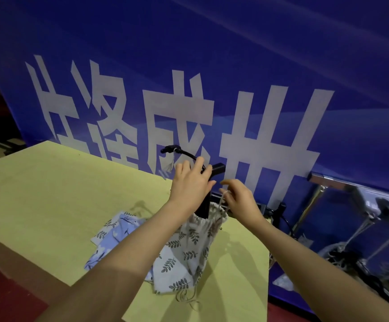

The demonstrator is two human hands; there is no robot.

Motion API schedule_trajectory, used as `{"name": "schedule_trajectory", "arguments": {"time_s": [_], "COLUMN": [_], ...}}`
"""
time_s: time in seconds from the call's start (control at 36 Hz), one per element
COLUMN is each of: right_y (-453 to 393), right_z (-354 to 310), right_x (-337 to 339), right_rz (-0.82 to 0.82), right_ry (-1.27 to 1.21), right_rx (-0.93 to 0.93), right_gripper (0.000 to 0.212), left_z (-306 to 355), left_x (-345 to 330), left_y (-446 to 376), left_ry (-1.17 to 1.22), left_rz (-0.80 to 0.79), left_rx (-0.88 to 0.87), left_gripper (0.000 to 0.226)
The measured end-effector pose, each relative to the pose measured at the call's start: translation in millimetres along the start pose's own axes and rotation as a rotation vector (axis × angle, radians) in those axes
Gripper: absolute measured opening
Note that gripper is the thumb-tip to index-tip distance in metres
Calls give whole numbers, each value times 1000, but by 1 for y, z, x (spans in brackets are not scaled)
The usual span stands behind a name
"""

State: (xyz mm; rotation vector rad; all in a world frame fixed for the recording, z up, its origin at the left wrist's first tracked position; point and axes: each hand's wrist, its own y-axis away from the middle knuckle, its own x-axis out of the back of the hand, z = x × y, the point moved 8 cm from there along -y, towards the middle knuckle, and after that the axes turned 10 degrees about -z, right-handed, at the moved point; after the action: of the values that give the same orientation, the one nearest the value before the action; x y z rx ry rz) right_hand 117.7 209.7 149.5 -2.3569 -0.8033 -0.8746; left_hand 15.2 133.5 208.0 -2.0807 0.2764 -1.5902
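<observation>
**Black handled device standing in a drawstring pouch, both hands at its mouth**

Head view; the leaf-print pouch [188, 247] stands on the yellow-green bench [49, 194], near its right edge, with its gathered mouth upward; the black device [219, 169] stands upright with its lower end inside that mouth and its T-shaped head above; a black cable [184, 153] arcs up and to the left from the head, with a pale tag hanging from it. The left grip [190, 182] is curled round the device just below the head, fingers reaching to the cable's base; the right grip [240, 201], just beside it, pinches the pale drawstring [222, 198] between thumb and fingertips above the pouch's rim. A blue patterned cloth [116, 231] lies flat on the bench, touching the pouch's left side. Behind the bench hangs a blue banner [258, 66] with large white characters; metal frames [363, 217] show at the right.
</observation>
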Motion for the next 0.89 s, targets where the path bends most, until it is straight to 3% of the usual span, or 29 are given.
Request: {"name": "schedule_trajectory", "arguments": {"time_s": [0.11, 0.28, 0.47, 0.69, 0.89], "right_y": [-3, -11, -26, -27, -30], "right_z": [-10, -27, -58, -50, -48], "right_x": [19, 45, 65, 55, 64], "right_rz": [151, 279, 320, 313, 292], "right_ry": [-138, -513, -747, -1116, -1055], "right_rx": [-6, -92, -62, -230, -228], "right_gripper": [14, 43, 34, 26, 28], "left_z": [1, 4, -8, -18, -14], "left_x": [10, 20, 6, -8, -7], "left_y": [-4, -13, -10, -1, -2], "left_ry": [-5, 3, 47, 11, 19], "left_rz": [34, -41, -178, -282, -299], "left_rx": [-14, -75, -29, 78, 42], "left_gripper": [36, 32, 35, 33, 36]}}
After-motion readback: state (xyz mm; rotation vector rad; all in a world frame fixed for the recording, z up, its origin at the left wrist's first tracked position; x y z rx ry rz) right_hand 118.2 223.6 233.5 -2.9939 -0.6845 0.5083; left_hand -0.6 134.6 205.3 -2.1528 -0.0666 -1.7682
